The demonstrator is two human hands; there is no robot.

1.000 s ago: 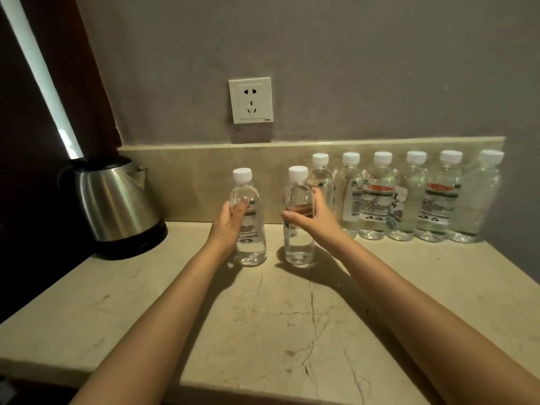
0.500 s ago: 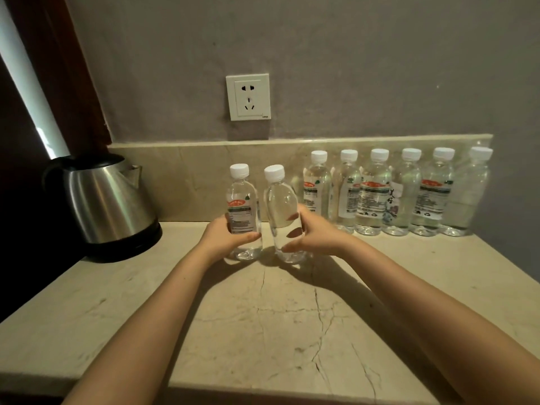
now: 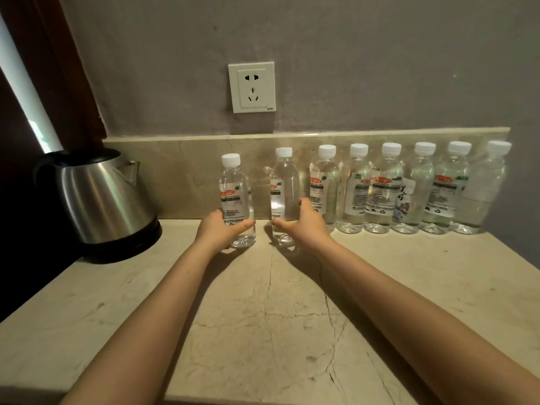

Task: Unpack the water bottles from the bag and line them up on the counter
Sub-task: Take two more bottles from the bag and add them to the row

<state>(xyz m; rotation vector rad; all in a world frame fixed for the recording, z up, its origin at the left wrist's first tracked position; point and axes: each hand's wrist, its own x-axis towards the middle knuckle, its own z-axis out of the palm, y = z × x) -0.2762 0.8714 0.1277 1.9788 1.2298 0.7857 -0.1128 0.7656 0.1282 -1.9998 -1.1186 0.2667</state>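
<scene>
Both grips are wrapped low round a bottle each. My left grip (image 3: 222, 229) holds the left bottle (image 3: 235, 197) with the thumb across its front below the label. My right grip (image 3: 301, 226) holds the right bottle (image 3: 285, 188) from its right side, thumb reaching across near the base. Both bottles stand upright at the centre of the frame, on or just above the bench (image 3: 263, 317); I cannot tell which. A row (image 3: 385, 191) of six bottles stands against the back wall, from centre right to the right edge of the frame, packed side by side.

To do this step well, I judge I should move the right bottle back and rightward until it sits just beside the row's leftmost one. Then I bring the left bottle in next to it, keeping both upright, and let go only once they stand steady. Holding low should help against tipping. The kettle (image 3: 99, 200) at the left of the frame is well apart.

The bottles are clear plastic, filled with water, with white caps and white labels topped by a red mark. The right one shows mostly its bare side.
</scene>
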